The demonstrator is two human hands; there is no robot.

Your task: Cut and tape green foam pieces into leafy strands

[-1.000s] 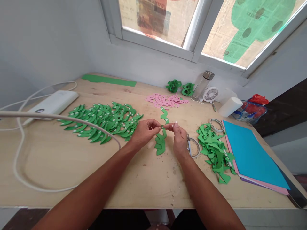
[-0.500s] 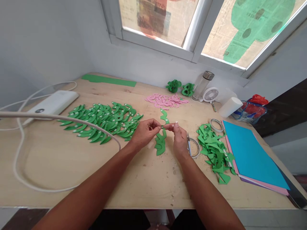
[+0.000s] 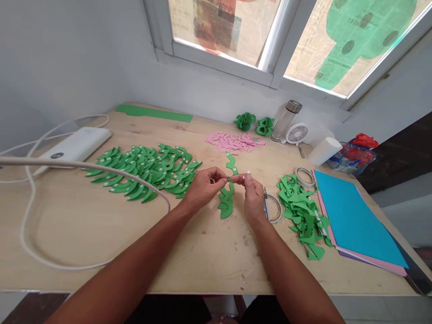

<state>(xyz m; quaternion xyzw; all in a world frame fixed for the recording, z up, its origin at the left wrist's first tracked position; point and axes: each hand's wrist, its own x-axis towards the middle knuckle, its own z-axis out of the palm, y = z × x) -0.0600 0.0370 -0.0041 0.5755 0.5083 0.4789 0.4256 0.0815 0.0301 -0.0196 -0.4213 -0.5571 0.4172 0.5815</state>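
Observation:
My left hand [image 3: 206, 185] is closed in a pinch, thumb and forefinger meeting at the lower end of a curved green paper cutout [image 3: 232, 163] with white patches on it. From the other side, my right hand [image 3: 252, 198] reaches in with its forefinger and thumb, the fingertips at the same spot. The exact grip is partly hidden by the fingers. Just below the fingertips lie more green cutouts [image 3: 226, 206] on the table. Close to my right wrist is a roll of tape [image 3: 278, 209], with a slim metal-and-blue tool [image 3: 266, 204] beside it.
To the left spreads a big pile of green cutouts [image 3: 141, 168], near a white power bank [image 3: 79, 143] and a looping cable [image 3: 25, 220]. Pink cutouts [image 3: 232, 142] lie behind. Green scraps [image 3: 302, 211], another tape roll [image 3: 305, 176] and blue sheets [image 3: 354, 216] are at right.
The hands stay in nearly the same place and pose. The whole view has shifted very slightly.

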